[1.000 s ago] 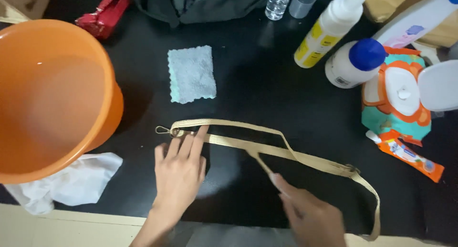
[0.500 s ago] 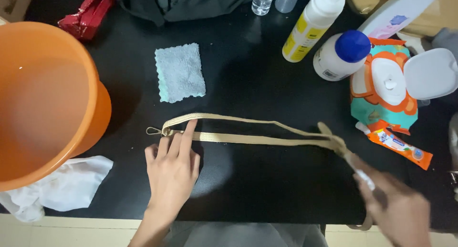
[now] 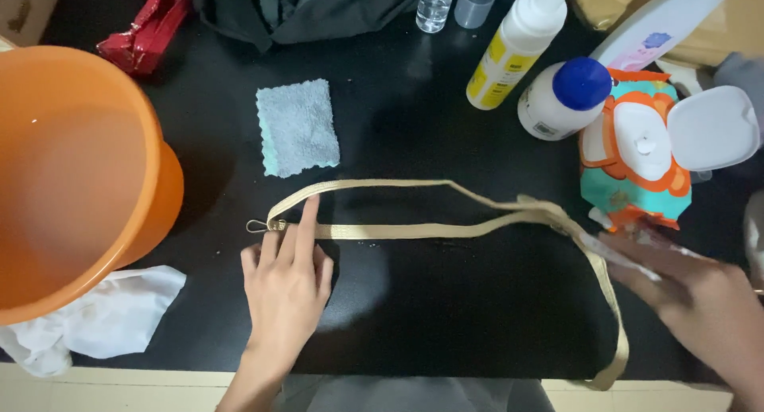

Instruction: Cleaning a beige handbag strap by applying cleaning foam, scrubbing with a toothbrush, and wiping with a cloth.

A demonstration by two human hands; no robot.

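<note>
A long tan strap (image 3: 414, 230) lies looped across the black table, with a small metal clip (image 3: 256, 226) at its left end. My left hand (image 3: 285, 288) lies flat on the table, fingers spread, its fingertips pressing the strap down just right of the clip. My right hand (image 3: 700, 300) is at the far right, blurred by motion. It grips a white wipe (image 3: 617, 253) against the strap where the strap bends toward the table's front edge.
A large orange basin (image 3: 79, 181) fills the left side, with white tissue (image 3: 103, 320) below it. A grey cloth (image 3: 298, 127) lies behind the strap. At the right stand a wet-wipe pack (image 3: 637, 165) with its lid open, a blue-capped bottle (image 3: 565, 101) and a yellow-labelled bottle (image 3: 517, 50).
My right hand has slid rightwards along the strap with the wipe, pulling the strap straighter. My left hand has stayed pressed by the clip end.
</note>
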